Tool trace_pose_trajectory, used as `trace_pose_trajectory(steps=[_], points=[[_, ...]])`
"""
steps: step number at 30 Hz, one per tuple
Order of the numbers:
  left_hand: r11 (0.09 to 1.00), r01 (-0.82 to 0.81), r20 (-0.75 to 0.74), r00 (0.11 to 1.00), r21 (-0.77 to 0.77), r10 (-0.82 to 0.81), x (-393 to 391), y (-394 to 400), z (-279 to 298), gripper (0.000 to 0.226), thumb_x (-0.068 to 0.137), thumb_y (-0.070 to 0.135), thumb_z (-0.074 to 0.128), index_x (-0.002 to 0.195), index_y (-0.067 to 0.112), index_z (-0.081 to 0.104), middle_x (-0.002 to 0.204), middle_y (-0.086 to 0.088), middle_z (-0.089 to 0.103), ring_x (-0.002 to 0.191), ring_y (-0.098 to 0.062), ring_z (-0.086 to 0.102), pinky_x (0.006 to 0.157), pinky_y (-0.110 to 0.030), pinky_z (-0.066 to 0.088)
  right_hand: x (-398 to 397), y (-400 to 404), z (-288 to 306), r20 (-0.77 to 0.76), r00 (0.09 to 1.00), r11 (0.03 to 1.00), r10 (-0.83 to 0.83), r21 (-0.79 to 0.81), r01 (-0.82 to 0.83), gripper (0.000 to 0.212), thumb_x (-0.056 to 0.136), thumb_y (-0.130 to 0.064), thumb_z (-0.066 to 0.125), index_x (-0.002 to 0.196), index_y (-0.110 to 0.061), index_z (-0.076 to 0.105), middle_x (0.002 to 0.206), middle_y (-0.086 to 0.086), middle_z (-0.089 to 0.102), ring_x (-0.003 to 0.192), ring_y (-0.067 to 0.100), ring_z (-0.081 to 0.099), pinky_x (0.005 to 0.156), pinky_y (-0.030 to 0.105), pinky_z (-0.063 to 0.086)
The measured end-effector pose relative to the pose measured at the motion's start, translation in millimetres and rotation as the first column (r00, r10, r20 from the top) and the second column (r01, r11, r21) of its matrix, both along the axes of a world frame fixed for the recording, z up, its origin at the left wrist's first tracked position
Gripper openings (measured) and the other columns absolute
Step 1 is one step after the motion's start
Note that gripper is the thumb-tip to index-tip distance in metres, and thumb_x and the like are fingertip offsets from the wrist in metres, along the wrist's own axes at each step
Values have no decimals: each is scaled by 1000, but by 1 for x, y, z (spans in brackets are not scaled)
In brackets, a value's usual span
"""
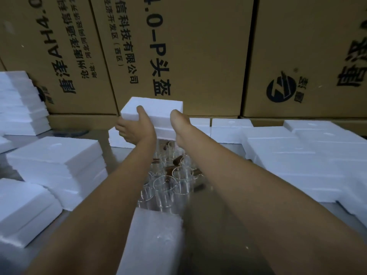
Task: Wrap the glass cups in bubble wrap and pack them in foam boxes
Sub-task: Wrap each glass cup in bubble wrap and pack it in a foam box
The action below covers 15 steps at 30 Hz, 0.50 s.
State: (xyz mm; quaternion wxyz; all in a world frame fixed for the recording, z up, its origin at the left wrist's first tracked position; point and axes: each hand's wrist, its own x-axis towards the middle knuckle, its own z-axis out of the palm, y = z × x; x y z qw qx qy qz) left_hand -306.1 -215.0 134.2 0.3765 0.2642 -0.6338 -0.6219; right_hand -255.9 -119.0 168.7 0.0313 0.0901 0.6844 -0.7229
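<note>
1. Foam box (pixel 156 110), white, lifted above the table's far edge, in front of the cardboard cartons (pixel 198 56).
2. Left hand (pixel 137 126) grips its left end, thumb on top, fingers curled beneath. Right hand (pixel 179 126) clasps the right end; its fingers are hidden.
3. Glass cups (pixel 168 181), brown-handled, cluster mid-table under the forearms.
4. Bubble wrap (pixel 151 241) lies at the near edge.
5. Foam stacks (pixel 55 155) at left, more foam boxes (pixel 297 147) at right.

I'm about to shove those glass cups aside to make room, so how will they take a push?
Probably badly: the glass cups stand packed close together, so they may knock and chip. They look tall and thin-walled, so likely tippy. The smooth table may let them slide.
</note>
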Motion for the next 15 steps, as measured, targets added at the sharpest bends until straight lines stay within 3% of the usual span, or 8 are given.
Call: trace_pose_trajectory(steps=[4, 7, 10, 13, 14, 15], points=[[981, 137, 87, 988, -139, -126, 58, 49, 6, 76, 90, 51, 59, 146, 7, 33, 146, -12, 38, 135, -32, 35, 111, -46, 28, 45, 54, 5, -27, 995, 995, -101, 23, 101, 40, 101, -22, 33, 139, -12, 41, 101, 0, 45, 83, 18, 43, 84, 36, 32], [955, 280, 153, 952, -97, -264, 106, 74, 5, 78, 89, 53, 58, 148, 11, 29, 148, -12, 34, 137, -33, 31, 111, -48, 27, 83, 96, 1, -45, 993, 991, -113, 61, 116, 23, 100, -26, 36, 121, -18, 40, 112, 2, 46, 97, 22, 47, 80, 35, 38], [909, 410, 190, 901, -80, -389, 157, 96, 1, 81, 86, 56, 61, 147, 14, 29, 149, -10, 31, 139, -30, 29, 109, -49, 29, 126, 135, -10, -46, 982, 975, -185, 117, 189, 48, 100, -36, 39, 139, -9, 46, 125, 6, 53, 120, 29, 53, 97, 41, 44], [869, 490, 179, 863, -72, -472, 204, 115, -15, 81, 83, 60, 62, 145, 18, 31, 149, -6, 30, 138, -29, 30, 110, -49, 32, 175, 162, -27, -55, 969, 946, -239, 210, 246, 52, 99, -39, 38, 132, 0, 48, 101, 6, 48, 88, 20, 48, 71, 33, 39], [863, 501, 183, 856, -64, -484, 218, 120, -24, 80, 83, 61, 61, 145, 20, 32, 150, -6, 30, 138, -30, 31, 112, -52, 32, 191, 169, -34, -52, 965, 935, -257, 240, 262, 53, 99, -40, 39, 130, 3, 47, 99, -2, 38, 82, 19, 43, 66, 33, 34], [860, 509, 193, 849, -50, -491, 232, 125, -33, 77, 84, 61, 59, 145, 21, 33, 149, -5, 32, 137, -31, 33, 113, -54, 32, 204, 174, -42, -53, 961, 927, -271, 254, 276, 53, 99, -40, 40, 128, 4, 47, 101, 17, 54, 80, 18, 42, 65, 34, 33]])
